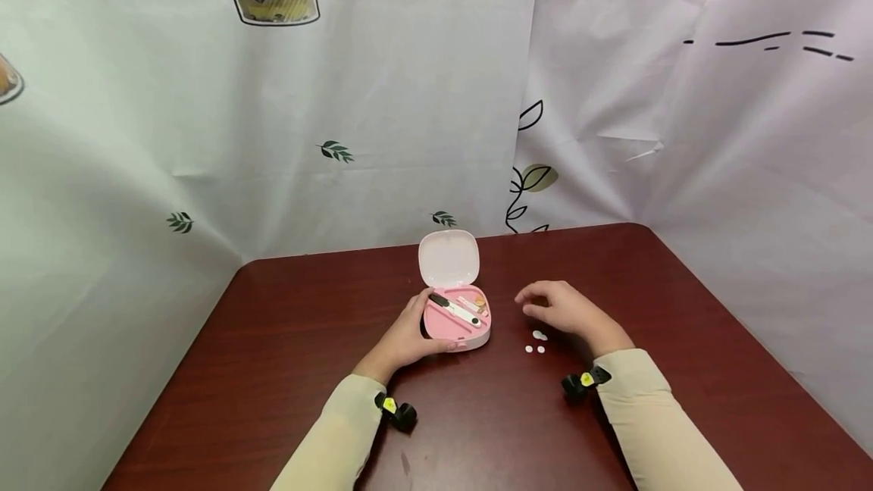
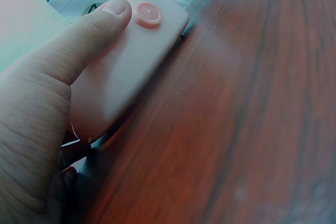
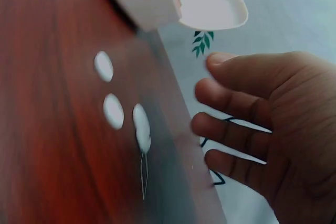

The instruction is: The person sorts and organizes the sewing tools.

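Observation:
A small pink-and-white sewing box [image 1: 436,326] stands on the table with its white lid [image 1: 449,258] raised. My left hand [image 1: 405,337] grips it from the left, thumb at the front wall beside the round pink catch [image 2: 149,14], fingers along the far left side. Inside lie black-and-white thread snips [image 1: 455,310] and a few small pieces at the right. To the right of the box, my right hand [image 1: 573,311] hovers with fingers loosely bent and nothing in them. Nearer than its fingertips lie two white discs [image 3: 113,111] and a white needle threader [image 3: 142,127] with a thin wire loop.
The dark red-brown wooden table [image 1: 307,385] ends at the back against a white printed curtain [image 1: 382,97]. More curtain hangs along the left and right sides. Black cameras [image 1: 402,417] are strapped to both wrists over light sleeves.

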A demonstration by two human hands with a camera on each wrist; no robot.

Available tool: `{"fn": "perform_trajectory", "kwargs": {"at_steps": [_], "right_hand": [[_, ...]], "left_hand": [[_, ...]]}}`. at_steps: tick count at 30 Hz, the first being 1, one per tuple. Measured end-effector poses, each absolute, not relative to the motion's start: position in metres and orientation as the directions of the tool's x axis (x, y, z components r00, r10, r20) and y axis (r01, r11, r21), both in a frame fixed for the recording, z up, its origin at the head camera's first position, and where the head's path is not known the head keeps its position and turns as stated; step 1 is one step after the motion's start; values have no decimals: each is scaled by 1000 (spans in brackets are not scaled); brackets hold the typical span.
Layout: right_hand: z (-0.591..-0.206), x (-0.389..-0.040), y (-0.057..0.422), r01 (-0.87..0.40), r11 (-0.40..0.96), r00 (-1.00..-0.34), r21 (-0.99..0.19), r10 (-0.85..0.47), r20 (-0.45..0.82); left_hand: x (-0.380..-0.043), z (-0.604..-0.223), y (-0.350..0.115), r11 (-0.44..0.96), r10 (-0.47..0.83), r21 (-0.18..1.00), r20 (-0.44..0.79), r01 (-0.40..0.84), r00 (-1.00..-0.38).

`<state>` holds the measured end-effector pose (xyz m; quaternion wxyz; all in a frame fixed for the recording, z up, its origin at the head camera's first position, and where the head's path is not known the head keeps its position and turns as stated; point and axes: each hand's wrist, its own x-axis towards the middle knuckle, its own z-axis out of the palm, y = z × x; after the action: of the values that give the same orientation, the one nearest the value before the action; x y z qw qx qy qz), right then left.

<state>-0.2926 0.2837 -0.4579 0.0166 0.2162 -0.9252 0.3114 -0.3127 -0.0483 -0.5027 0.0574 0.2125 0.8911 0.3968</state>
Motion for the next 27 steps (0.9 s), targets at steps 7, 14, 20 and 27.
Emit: {"fn": "perform_trajectory", "kwargs": {"at_steps": [7, 14, 20, 27], "right_hand": [[-460, -283, 291, -415, 753, -886, -510, -461, 40], [-458, -277, 284, -379, 820, -906, -430, -424, -11], [-458, -273, 277, -377, 850, -912, -368, -410, -14], [-457, -273, 276, -372, 849, -913, -376, -408, -16]], "left_hand": [[-313, -501, -49, 601, 421, 730, 58, 327, -905], [-312, -501, -49, 599, 422, 731, 59, 327, -905], [-311, -503, -49, 601, 422, 729, 59, 328, -905], [-311, -504, -49, 603, 418, 724, 72, 336, -905]]}}
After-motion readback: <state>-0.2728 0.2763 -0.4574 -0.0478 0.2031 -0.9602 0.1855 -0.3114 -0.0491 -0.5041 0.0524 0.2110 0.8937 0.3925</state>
